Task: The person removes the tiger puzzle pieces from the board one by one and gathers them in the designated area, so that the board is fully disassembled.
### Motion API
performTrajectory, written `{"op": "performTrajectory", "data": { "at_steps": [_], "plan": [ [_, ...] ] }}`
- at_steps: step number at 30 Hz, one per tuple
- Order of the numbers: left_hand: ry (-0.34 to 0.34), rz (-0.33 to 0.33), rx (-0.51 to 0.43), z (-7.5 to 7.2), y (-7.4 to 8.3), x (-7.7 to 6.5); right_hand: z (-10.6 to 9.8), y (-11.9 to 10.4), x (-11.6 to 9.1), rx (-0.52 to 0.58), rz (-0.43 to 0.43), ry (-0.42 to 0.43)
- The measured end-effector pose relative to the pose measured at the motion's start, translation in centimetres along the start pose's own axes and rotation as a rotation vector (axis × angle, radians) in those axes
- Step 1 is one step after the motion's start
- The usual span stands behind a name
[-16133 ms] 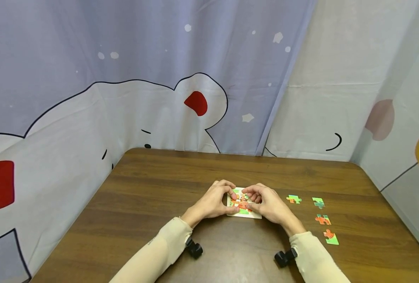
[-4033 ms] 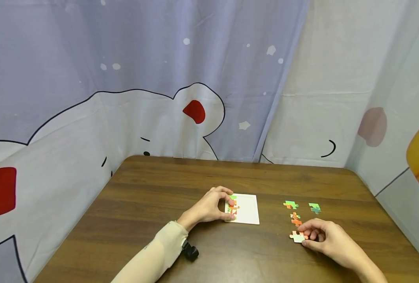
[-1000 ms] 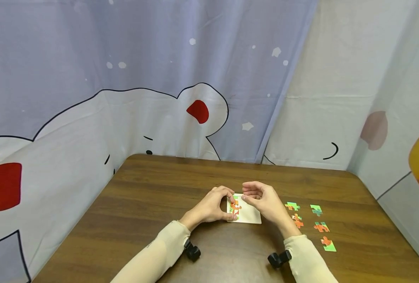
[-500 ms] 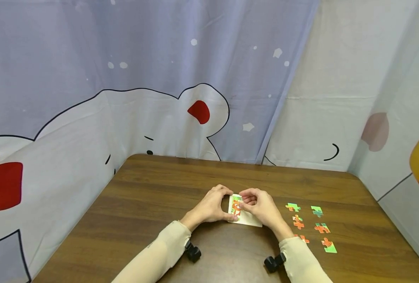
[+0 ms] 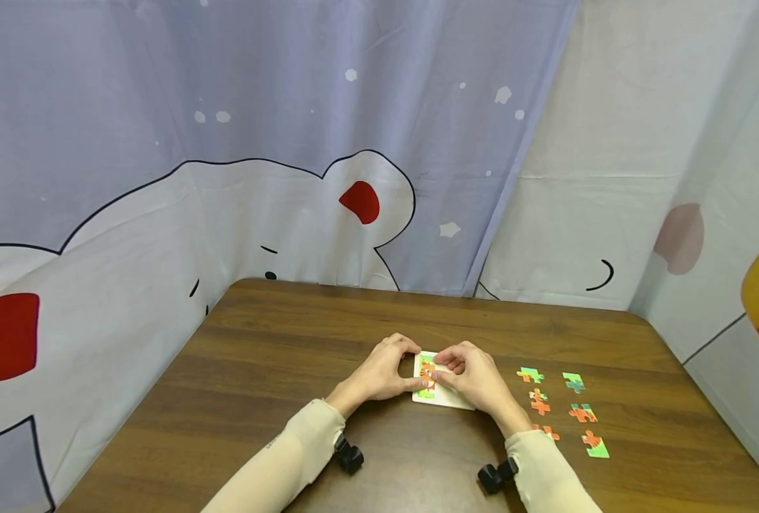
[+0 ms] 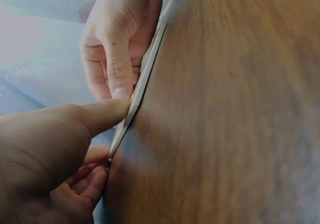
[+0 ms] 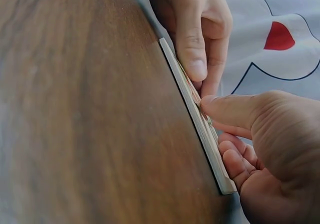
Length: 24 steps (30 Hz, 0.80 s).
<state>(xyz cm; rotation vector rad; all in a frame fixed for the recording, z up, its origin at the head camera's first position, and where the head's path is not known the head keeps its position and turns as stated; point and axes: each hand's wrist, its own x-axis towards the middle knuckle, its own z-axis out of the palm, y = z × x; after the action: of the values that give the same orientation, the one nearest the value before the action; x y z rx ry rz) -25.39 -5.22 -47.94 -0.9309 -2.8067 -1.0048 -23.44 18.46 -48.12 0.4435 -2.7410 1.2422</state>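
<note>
A pale square puzzle tray lies on the wooden table, shown edge-on in both wrist views. Orange and green jigsaw pieces line its left side, while its right part shows bare. My left hand holds the tray at the left, thumb over the near part and fingers at the far edge. My right hand reaches over the tray from the right, its thumb and index finger pinching a puzzle piece at the right side of that column. The fingers partly hide this piece. Both thumbs come close together over the tray.
Several loose puzzle pieces lie right of the tray, one of them partly hidden by the right sleeve. The brown table reaches back to a printed curtain.
Over sixteen seconds, pieces have left the tray and more lie on the table. The right hand moved from those pieces to the tray. In the last half second both hands have barely shifted.
</note>
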Motion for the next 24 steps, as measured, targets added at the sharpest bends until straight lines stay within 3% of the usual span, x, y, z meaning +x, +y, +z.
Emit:
{"op": "performTrajectory", "data": {
  "at_steps": [15,24],
  "plan": [
    [0.011,-0.015,-0.021,0.12,0.1,0.14,-0.05,-0.21,0.2,-0.006,0.002,-0.039],
    [0.037,0.011,-0.013,0.32,0.04,0.11,-0.05,-0.32,0.37,-0.001,0.014,-0.067]
  ]
}}
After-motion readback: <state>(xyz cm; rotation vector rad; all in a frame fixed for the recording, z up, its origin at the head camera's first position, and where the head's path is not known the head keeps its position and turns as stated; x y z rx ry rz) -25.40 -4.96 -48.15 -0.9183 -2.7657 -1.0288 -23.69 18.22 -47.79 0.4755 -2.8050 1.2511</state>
